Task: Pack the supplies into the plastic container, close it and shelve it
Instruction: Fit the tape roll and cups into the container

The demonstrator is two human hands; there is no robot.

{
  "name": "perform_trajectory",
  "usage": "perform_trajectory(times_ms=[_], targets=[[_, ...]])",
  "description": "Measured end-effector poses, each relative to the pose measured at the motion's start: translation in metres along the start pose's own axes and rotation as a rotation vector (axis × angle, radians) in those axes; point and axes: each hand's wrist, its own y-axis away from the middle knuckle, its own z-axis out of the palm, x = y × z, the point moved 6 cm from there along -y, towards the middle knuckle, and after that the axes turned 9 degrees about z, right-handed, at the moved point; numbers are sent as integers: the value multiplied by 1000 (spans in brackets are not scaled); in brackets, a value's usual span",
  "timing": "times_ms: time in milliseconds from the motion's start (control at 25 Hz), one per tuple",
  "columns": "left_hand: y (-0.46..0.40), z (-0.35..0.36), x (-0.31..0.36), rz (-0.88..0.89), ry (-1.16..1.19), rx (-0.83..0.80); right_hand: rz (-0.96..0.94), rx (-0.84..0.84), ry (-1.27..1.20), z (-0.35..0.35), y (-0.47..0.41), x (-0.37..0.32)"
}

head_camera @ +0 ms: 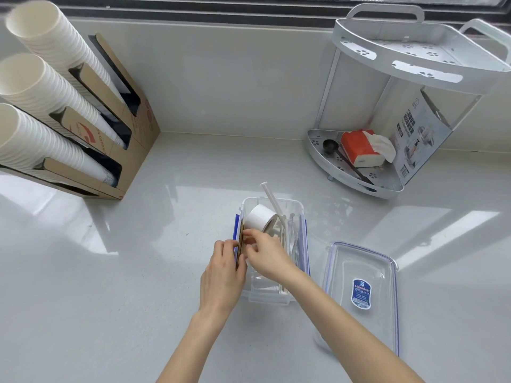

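Observation:
A clear plastic container (300, 214) with blue side clips stands open on the counter in front of me. Inside it lie a white paper cup (258, 218) on its side, a white straw (272, 200) sticking out over the far rim, and clear wrapped items. My left hand (222, 275) and my right hand (266, 258) together pinch a thin brown bundle of flat sticks (240, 246), held on edge against the container's left wall. The container's clear lid (362, 294), with a blue label, lies flat on the counter to the right.
A cardboard dispenser (132, 150) with three stacks of white paper cups (41, 78) leans at the left. A white two-tier corner rack (387, 78) stands at the back right, its lower tier holding a tissue pack (359, 147), a black scoop (330, 147) and a printed box (420, 139).

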Motion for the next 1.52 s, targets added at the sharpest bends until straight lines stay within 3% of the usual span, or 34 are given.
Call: perform_trajectory(times_ms=[240, 480, 800, 920, 1040, 1200, 1400, 1520], targets=[[2, 3, -3, 37, -39, 3, -69, 116, 49, -7, 2, 0], [4, 0, -4, 56, -79, 14, -162, 89, 216, -3, 0, -2], [4, 3, -7, 37, -97, -40, -159, 233, -30, -31, 11, 16], [3, 0, -2, 60, -91, -19, -146, 304, 96, -44, 12, 29], [0, -2, 10, 177, -83, 36, -91, 227, 264, -41, 12, 37], [-1, 13, 21, 274, -172, -134, -68, 208, 368, -33, 10, 32], [3, 13, 23, 291, -181, -188, -1, 231, 389, -33, 7, 36], [4, 22, 24, 303, -228, -287, 23, 267, 301, -37, 5, 37]])
